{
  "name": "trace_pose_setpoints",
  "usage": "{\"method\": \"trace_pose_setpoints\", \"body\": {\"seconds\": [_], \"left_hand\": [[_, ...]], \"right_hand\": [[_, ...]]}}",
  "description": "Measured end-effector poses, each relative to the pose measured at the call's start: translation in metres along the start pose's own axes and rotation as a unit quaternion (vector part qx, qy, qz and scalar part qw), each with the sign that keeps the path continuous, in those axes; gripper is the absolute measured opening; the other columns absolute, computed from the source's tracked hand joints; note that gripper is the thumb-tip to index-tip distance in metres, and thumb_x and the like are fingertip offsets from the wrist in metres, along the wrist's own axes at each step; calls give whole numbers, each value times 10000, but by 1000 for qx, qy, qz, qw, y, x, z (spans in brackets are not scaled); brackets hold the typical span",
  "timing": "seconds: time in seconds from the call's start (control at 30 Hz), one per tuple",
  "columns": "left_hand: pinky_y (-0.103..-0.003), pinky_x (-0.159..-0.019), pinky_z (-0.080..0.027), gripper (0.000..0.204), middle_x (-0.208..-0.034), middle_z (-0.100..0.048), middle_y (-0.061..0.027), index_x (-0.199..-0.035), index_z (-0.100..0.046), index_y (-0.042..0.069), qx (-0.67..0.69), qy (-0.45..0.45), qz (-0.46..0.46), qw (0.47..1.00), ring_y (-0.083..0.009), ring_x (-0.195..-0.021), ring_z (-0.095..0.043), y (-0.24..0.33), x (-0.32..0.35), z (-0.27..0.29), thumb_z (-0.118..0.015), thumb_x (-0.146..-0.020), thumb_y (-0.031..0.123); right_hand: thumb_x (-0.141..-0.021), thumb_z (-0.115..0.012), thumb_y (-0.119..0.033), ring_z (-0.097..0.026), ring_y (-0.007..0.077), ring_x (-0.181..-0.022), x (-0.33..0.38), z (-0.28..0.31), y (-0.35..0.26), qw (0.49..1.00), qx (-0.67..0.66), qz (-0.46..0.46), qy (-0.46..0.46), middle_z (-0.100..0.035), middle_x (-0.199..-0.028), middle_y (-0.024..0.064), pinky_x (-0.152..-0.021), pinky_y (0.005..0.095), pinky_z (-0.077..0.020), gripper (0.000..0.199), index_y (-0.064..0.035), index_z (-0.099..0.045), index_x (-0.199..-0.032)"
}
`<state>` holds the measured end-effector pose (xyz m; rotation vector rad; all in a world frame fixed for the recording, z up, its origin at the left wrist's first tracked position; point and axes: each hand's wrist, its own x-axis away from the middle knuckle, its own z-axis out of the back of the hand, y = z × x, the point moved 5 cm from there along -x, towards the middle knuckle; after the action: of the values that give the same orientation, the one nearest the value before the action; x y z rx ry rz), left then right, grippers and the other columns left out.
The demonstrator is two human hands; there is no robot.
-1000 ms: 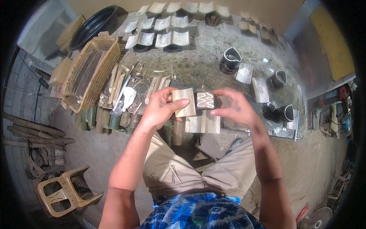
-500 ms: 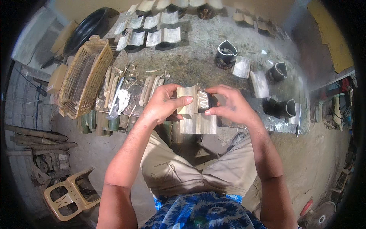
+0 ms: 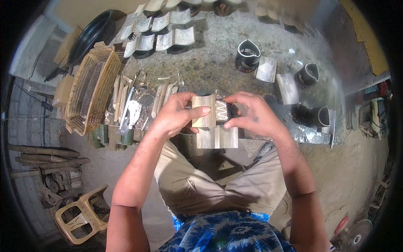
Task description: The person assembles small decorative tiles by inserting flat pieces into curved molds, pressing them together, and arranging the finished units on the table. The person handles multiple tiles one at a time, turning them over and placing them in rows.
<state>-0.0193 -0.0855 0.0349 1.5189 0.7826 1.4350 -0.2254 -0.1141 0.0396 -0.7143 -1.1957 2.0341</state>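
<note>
My left hand (image 3: 179,113) is closed round a pale, curved bamboo slat (image 3: 203,110), its thumb lying across the face. Right against that slat is a dark piece with a white zigzag line (image 3: 221,111) across its face; the line looks like a bead of glue. My right hand (image 3: 252,112) grips this dark piece by its far and near edges, between fingers and thumb. Just below them, at the bench's near edge, lie more pale curved bamboo slats (image 3: 226,138). The underside of the held pieces is hidden.
Dark bamboo cups (image 3: 247,56) and loose slats (image 3: 266,70) stand to the right. Rows of cups topped with curved slats (image 3: 175,38) fill the back. On the left are a yellow plastic basket (image 3: 94,86), bamboo sticks (image 3: 161,98) and a black tub (image 3: 94,35). A plastic chair (image 3: 82,216) lies lower left.
The view has shifted slightly. Both hands keep the same hold, and the slat and the zigzag-marked piece stay together with hardly any movement.
</note>
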Motion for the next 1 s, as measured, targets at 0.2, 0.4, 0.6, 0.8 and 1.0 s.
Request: {"method": "trace_pose_setpoints", "body": {"seconds": [0.2, 0.4, 0.6, 0.8, 1.0], "left_hand": [[-285, -501, -555, 374, -922, -695, -161, -1144, -602, -82, 1, 2, 6, 1000, -196, -726, -689, -2, 0, 1, -749, -862, 115], [-287, -510, -602, 432, -935, -652, -134, -1139, -598, -71, -2, -11, -2, 1000, -189, -732, -686, -3, -2, 1, -786, -843, 181], [-296, -524, -600, 434, -952, -655, -135, -1144, -597, -68, 6, -11, -2, 1000, -188, -751, -683, -4, -1, 1, -786, -845, 183], [-287, -527, -593, 459, -980, -660, -109, -1164, -599, -59, -19, 13, 17, 1000, -170, -809, -667, 2, 5, 0, -793, -842, 206], [-271, -530, -588, 466, -964, -655, -75, -1190, -607, -24, 10, 33, -7, 999, -140, -793, -651, -2, 11, -1, -793, -844, 226]], "right_hand": [[-660, -879, -210, -648, 225, -947, -2, 0, -1, 999, 23, 29, 9, -663, -1039, 130, -807, 337, -497, 586, 21, -650, -1148], [-665, -874, -209, -646, 224, -958, -1, 1, -3, 1000, 12, 1, -1, -664, -1052, 135, -804, 341, -498, 586, 23, -647, -1153], [-668, -877, -206, -641, 217, -988, -1, 0, 0, 1000, 2, -18, -7, -663, -1076, 133, -800, 334, -505, 580, 23, -649, -1150], [-697, -864, -182, -631, 219, -1014, 6, 3, 0, 999, -23, -23, 15, -656, -1097, 118, -826, 326, -521, 649, -5, -588, -1258], [-803, -766, -113, -599, 234, -1098, 56, 32, 40, 869, -348, -212, 281, -632, -1144, 108, -867, 372, -535, 563, -24, -528, -1306]]}}
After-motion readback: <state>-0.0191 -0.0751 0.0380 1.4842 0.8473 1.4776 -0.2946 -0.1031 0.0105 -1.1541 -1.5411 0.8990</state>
